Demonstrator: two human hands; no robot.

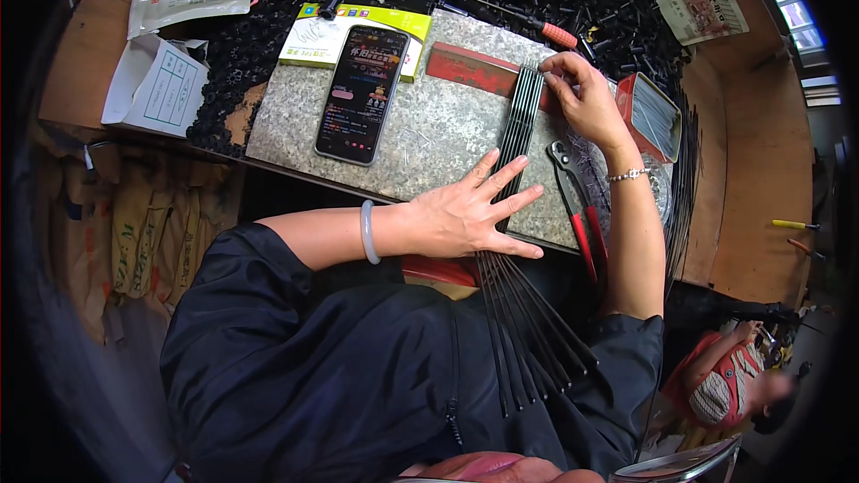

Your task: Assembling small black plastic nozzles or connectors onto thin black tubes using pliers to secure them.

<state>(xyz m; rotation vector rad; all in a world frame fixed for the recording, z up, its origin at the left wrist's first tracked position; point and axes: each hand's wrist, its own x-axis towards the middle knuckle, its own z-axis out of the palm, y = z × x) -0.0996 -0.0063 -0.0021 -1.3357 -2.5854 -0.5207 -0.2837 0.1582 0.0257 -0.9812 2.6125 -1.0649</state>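
Rods (526, 98) on slab (429, 139), over red bar (465, 67), near ends fanned over jacket (358, 358). L hand (456, 216) spread flat on top, prob. pinning bundle. R hand (589, 98): thumb + index nearly meeting at far tips, prob. steadying; firm hold? can't tell.

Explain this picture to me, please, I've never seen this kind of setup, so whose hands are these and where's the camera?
There's no machine here, just one person's bare hands. The single picture comes from a wide fisheye camera on their head, looking down, so straight edges bend. The left hand is spread across a bundle of thin black rods, which fan out toward the body. The right hand is at their far ends; whether it grips them is unclear. On the speckled slab lie a phone, a red bar and, partly over the edge, red-handled pliers.
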